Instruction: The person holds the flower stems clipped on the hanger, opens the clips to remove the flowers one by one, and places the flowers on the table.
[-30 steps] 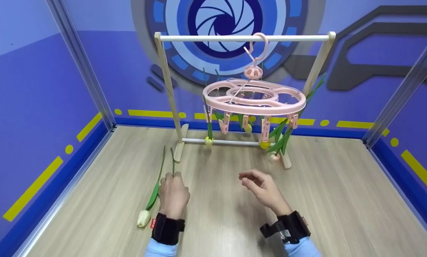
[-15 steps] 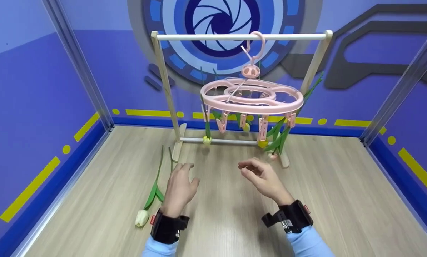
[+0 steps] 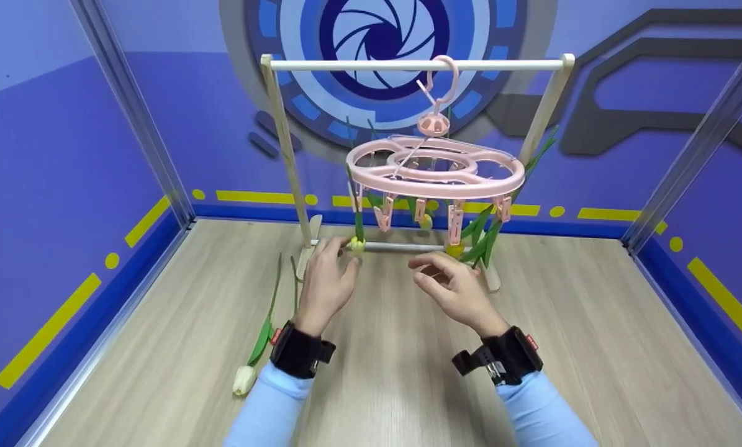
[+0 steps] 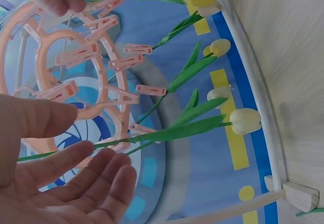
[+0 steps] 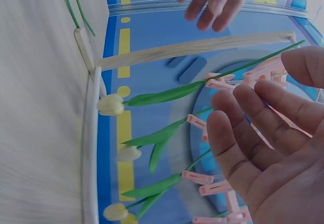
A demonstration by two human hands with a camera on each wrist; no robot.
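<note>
In the head view my left hand point(image 3: 327, 279) hovers over the table, fingers loosely spread, close to the hanging pale yellow tulip point(image 3: 357, 244). My right hand point(image 3: 454, 288) holds nothing, its fingers gently bent below the hanger. The pink oval clip hanger point(image 3: 436, 186) hangs by its hook from the rack's rail, bearing several tulips head down. In the left wrist view, a white tulip point(image 4: 245, 121) hangs just beyond my left fingertips. On the table lie a white tulip point(image 3: 244, 380) and a second stem point(image 3: 295, 282), mostly hidden behind my left arm.
A wooden rack with a white top rail point(image 3: 358, 64) stands at the back. Its lower crossbar point(image 3: 395, 247) runs close above the tabletop point(image 3: 594, 347). Blue printed walls point(image 3: 29, 186) enclose the table on the left, back and right. Several pink clips point(image 3: 454, 223) dangle below the hanger.
My left hand has lifted off the stem on the table, its fingers loosening, and moved forward and right toward the hanger. My right hand has moved slightly forward.
</note>
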